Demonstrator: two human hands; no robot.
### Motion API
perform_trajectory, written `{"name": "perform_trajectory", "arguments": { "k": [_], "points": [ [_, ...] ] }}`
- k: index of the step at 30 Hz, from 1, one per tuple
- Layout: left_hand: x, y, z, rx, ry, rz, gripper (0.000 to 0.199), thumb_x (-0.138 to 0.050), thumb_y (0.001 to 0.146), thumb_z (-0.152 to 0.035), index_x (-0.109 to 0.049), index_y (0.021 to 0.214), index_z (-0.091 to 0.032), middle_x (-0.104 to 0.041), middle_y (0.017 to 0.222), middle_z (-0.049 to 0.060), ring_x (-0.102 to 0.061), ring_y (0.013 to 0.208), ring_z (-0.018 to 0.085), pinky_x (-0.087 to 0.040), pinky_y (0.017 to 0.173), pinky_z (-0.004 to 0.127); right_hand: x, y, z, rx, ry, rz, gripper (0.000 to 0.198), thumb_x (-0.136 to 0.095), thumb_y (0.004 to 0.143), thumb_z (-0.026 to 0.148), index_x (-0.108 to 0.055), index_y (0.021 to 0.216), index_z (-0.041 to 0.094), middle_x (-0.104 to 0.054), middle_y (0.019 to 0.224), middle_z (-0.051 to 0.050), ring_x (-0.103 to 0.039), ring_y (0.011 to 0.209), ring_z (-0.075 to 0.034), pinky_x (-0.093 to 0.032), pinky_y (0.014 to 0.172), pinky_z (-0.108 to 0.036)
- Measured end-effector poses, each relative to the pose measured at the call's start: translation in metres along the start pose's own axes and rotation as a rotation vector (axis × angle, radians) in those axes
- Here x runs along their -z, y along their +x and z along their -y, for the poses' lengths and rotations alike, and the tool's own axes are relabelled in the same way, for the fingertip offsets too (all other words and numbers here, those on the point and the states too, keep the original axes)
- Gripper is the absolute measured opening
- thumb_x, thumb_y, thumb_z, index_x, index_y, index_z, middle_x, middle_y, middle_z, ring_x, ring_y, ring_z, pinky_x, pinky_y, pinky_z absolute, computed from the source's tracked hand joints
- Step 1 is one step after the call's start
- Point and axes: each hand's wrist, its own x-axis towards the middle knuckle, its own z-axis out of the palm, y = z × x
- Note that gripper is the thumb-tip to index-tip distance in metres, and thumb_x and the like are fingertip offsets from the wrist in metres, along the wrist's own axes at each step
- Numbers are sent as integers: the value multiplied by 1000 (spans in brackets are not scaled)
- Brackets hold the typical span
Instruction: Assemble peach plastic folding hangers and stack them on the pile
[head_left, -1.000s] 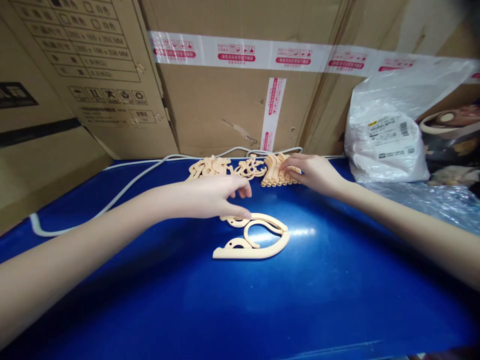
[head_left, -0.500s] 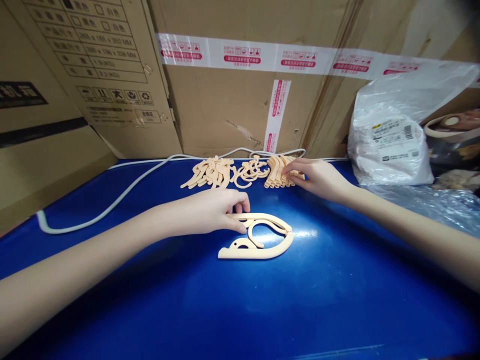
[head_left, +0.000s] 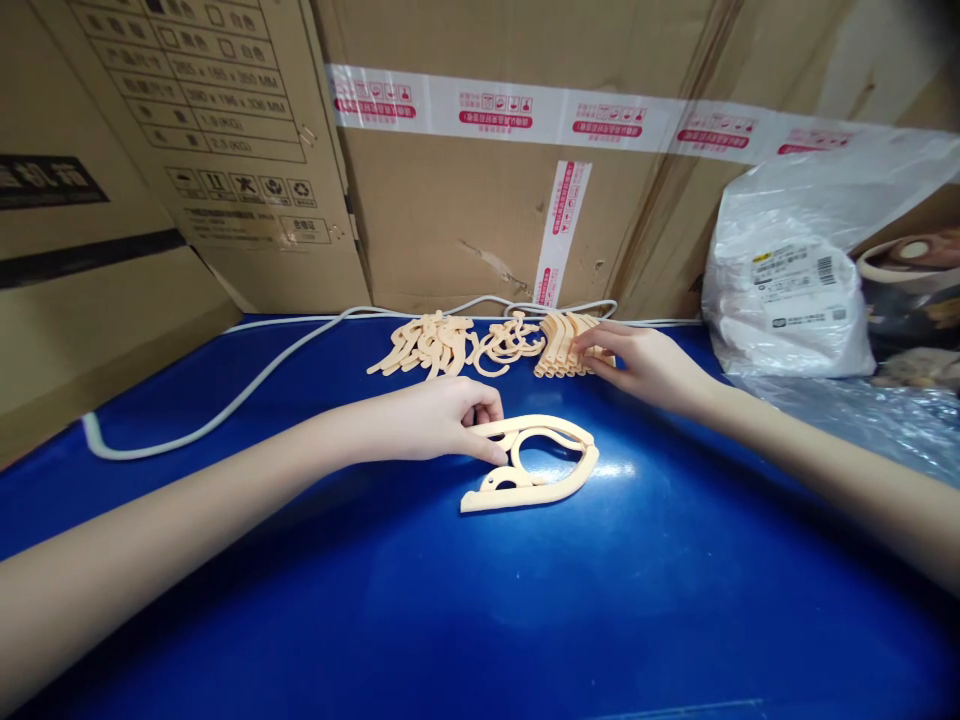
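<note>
The left hand pinches the central hanger by its twelve-o'clock arm; a light, level hold should avoid twisting it. Toward one o'clock, stacked pieces touch the right hand; whether its fingers pinch one, I cannot tell.

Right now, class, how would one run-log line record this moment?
left hand: holding folded hanger | right hand: touching stacked hanger arms | behind hanger: loose hooks

Taped cardboard boxes, white cable, labelled plastic bag, blue tabletop
</note>
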Motion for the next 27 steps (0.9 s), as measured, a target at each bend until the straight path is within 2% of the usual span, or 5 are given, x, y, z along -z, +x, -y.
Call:
{"name": "perform_trajectory", "arguments": {
  "k": [8, 12, 15, 19, 27],
  "points": [
    [-1, 6, 2, -46, 82, -56, 42, -71, 76, -53, -63, 101, -21, -64, 90, 0, -57, 79, 16, -39, 63, 24, -1, -1, -1, 49, 45, -42, 24, -44, 96, 28, -65, 101, 15, -69, 107, -12, -67, 92, -25, -50, 80, -36],
    [5, 27, -1, -136, 183, -278, 47, -63, 83, -51, -59, 115, -18, -64, 116, 7, -59, 103, 22, -44, 85, 29, 1, -1, -1, -15, 13, -70, 30, -42, 97, 32, -65, 107, 15, -69, 104, -12, -67, 90, -26, -50, 78, -38],
    [9, 52, -1, -277, 333, -466, 45, -59, 90, -41, -56, 127, -16, -59, 131, 10, -52, 121, 25, -39, 101, 35, 1, -1, -2, -77, -12, -42, 38, -41, 98, 38, -63, 119, 15, -67, 117, -14, -66, 100, -29, -50, 84, -42],
    [6, 82, -3, -354, 486, -436, 46, -58, 92, -37, -53, 132, -14, -59, 131, 13, -50, 123, 28, -38, 104, 39, 0, -2, -6, -84, -12, 3, 46, -39, 99, 44, -60, 126, 13, -65, 123, -16, -62, 111, -31, -48, 93, -46],
    [-4, 106, -3, -390, 485, -417, 37, -57, 94, -31, -59, 128, -15, -61, 130, 11, -51, 121, 26, -38, 104, 38, -3, -7, -12, -94, 72, 13, 47, -46, 96, 48, -60, 124, 14, -65, 123, -15, -63, 109, -30, -48, 95, -45]
  ]
}}
